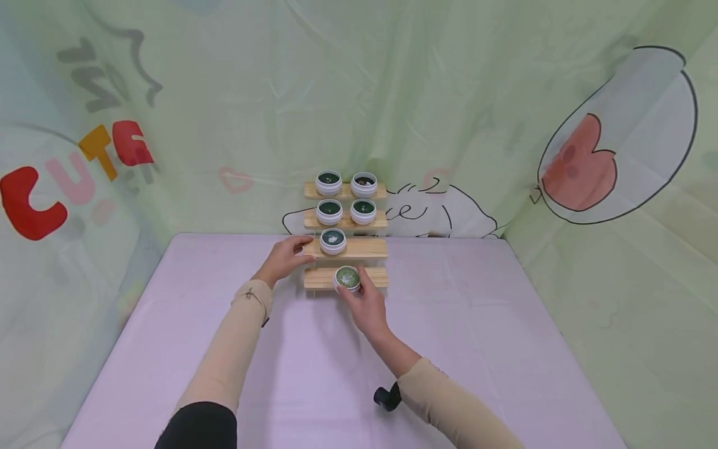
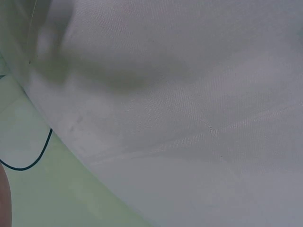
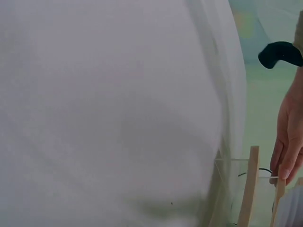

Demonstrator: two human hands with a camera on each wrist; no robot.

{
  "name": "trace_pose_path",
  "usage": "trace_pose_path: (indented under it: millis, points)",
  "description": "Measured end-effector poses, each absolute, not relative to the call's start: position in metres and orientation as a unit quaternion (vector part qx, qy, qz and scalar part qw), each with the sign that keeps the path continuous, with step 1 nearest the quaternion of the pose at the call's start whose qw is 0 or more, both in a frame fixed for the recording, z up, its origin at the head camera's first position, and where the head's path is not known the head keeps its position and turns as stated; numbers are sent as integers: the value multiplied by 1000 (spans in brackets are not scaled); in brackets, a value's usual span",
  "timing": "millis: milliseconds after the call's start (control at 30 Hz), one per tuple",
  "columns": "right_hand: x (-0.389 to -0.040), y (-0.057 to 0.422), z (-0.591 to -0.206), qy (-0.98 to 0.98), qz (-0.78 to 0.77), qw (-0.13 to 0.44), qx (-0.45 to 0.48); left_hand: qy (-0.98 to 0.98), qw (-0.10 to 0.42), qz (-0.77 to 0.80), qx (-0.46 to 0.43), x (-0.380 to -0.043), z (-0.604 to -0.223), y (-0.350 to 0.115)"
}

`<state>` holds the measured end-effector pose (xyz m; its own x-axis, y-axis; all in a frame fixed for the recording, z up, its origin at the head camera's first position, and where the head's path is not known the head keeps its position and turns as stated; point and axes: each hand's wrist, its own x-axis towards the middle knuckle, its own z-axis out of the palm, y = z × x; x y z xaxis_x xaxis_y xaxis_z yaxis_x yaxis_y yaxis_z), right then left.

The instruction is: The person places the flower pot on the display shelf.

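A tiered wooden display stand (image 1: 367,248) with four narrow shelves stands at the table's back edge. My right hand (image 1: 368,308) pinches a small white round jar with a speckled green top (image 1: 348,278) between thumb and fingers, over the lowest shelf. At the left end of the shelf above, my left hand (image 1: 285,259) grips the wood, thumb in front and fingers behind. The right wrist view also shows the left hand (image 3: 289,135) with its fingertips on a shelf's edge. One white jar with a dark green top (image 1: 333,241) sits on that gripped shelf, left of its middle.
The upper two shelves hold two similar jars each, such as the top-right jar (image 1: 364,184). A pale lilac cloth (image 1: 460,349) covers the table. Printed green curtains (image 1: 269,100) hang close behind and at both sides. A black wrist mount (image 1: 387,398) sticks out from the right sleeve.
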<state>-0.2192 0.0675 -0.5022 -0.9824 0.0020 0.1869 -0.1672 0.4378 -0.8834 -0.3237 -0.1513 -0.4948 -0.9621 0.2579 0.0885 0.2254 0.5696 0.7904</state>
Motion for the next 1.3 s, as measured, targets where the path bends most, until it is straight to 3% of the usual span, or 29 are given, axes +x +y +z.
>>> trace_pose_path:
  millis: [500, 1300]
  points:
    - [-270, 79, -476, -854, 507, 114, 7, 883, 19, 449, 133, -322, -494, -152]
    - [-293, 82, -472, -869, 484, 95, -19, 885, 17, 444, 139, -325, -497, -152]
